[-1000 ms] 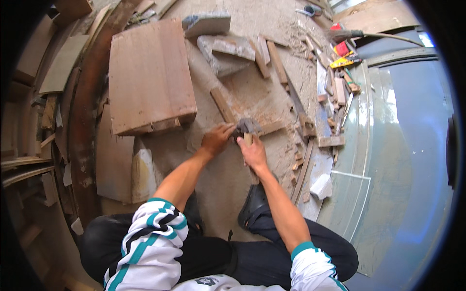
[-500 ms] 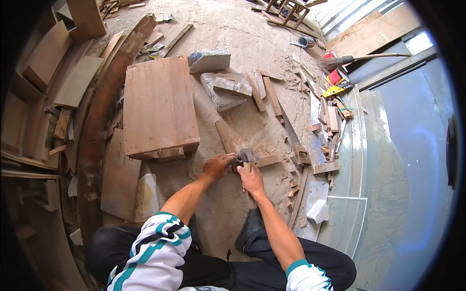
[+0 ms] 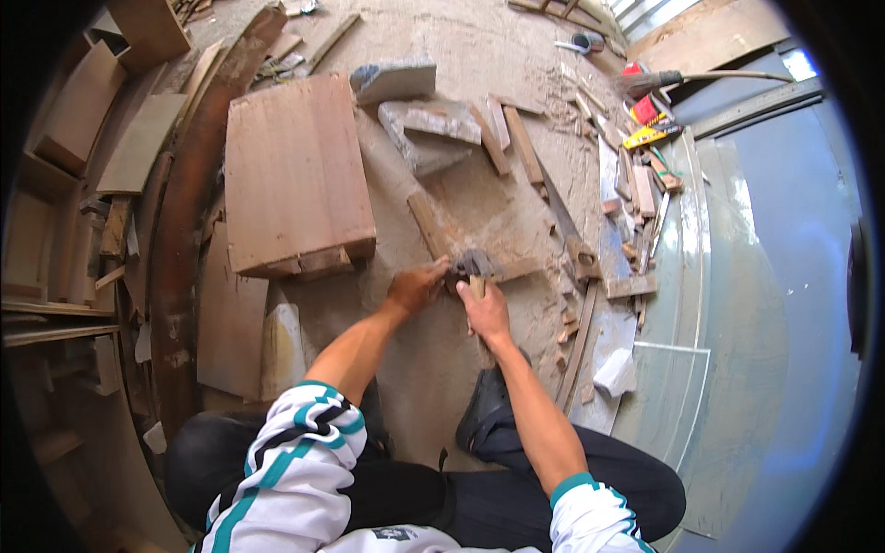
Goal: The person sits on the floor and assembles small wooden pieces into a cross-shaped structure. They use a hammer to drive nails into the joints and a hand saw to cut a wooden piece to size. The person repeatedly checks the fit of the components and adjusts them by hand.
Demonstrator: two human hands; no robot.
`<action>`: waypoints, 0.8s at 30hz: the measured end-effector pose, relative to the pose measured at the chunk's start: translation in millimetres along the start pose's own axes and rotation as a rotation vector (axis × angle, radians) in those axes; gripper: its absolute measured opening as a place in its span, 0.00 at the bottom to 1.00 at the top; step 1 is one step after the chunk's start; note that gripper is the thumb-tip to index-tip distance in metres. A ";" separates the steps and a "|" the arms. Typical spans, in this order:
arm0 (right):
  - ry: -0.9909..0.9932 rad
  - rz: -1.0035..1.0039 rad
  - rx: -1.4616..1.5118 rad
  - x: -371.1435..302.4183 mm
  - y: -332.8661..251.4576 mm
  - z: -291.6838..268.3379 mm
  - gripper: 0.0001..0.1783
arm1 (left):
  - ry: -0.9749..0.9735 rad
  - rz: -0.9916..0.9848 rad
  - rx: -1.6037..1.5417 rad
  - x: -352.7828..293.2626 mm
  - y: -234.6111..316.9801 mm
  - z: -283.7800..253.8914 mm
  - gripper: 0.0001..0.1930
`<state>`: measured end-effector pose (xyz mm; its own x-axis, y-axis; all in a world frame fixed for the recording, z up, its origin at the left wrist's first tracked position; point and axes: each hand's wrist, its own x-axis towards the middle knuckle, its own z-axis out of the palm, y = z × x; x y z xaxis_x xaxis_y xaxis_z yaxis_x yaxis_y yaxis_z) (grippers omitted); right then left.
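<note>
My right hand is closed around the wooden handle of a hammer-like tool, whose grey metal head points away from me. Beside that head, my left hand is closed, its fingertips on a small dark piece that I cannot make out. Both hands are low over the floor, where two wooden battens meet. One batten runs away from my left fingers. The other batten lies to the right of the metal head.
A large wooden box stands at the left, with concrete blocks behind it. A handsaw lies at the right among wood offcuts. Glass sheets fill the right side. Stacked boards line the left.
The whole view has shifted slightly. Both hands keep their grips at the same place by the battens, and the tool's handle end tips up a little in my right hand.
</note>
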<state>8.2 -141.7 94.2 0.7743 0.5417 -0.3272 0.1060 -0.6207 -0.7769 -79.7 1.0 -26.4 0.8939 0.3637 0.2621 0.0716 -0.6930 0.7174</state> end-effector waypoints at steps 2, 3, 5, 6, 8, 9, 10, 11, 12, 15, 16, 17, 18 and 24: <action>-0.016 0.048 0.023 -0.1 -0.2 -0.6 0.21 | -0.035 -0.032 0.000 4.4 2.1 -4.2 0.21; -0.005 0.051 0.026 -3.4 1.3 -1.0 0.21 | -0.055 -0.047 -0.002 3.7 6.0 -6.0 0.22; 0.015 0.019 0.038 -3.9 -5.2 0.5 0.21 | -0.056 -0.038 0.045 4.6 6.4 -13.0 0.23; 0.012 0.021 0.050 -7.4 -6.5 1.8 0.20 | -0.057 -0.034 0.067 3.4 7.3 -15.7 0.24; 0.003 0.022 0.071 -10.5 -7.6 3.9 0.20 | -0.093 -0.072 0.097 2.9 6.8 -15.8 0.25; 0.023 -0.038 0.039 -7.3 -1.0 6.9 0.20 | -0.086 -0.074 0.099 3.0 6.0 -15.8 0.25; 0.049 -0.096 0.004 -3.6 5.3 8.2 0.20 | -0.081 -0.072 0.095 4.3 8.2 -15.1 0.25; 0.069 -0.134 -0.019 -1.4 12.3 8.1 0.20 | -0.091 -0.078 0.087 5.2 10.5 -14.2 0.25; 0.090 -0.170 -0.044 0.3 19.6 7.4 0.20 | -0.101 -0.082 0.078 6.2 13.1 -13.1 0.25; 0.113 -0.231 -0.082 -0.2 17.2 10.3 0.21 | -0.081 -0.081 0.074 4.6 8.4 -10.4 0.24; 0.112 -0.250 -0.099 -1.9 11.1 10.7 0.22 | -0.066 -0.076 0.073 4.3 6.8 -10.2 0.23; 0.112 -0.269 -0.116 -3.4 5.0 10.8 0.24 | -0.066 -0.081 0.082 3.6 5.1 -10.0 0.23; 0.023 -0.113 -0.114 -2.9 -1.6 9.6 0.24 | -0.067 -0.085 0.090 2.7 3.4 -9.9 0.23; 0.074 -0.117 -0.104 -7.0 -3.3 12.5 0.24 | -0.102 -0.095 0.103 6.8 5.7 -9.3 0.23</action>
<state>-5.3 -136.3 92.4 0.7961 0.5729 -0.1948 0.2587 -0.6132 -0.7463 -77.3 5.3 -14.6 0.9207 0.3693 0.1259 0.1981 -0.7204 0.6647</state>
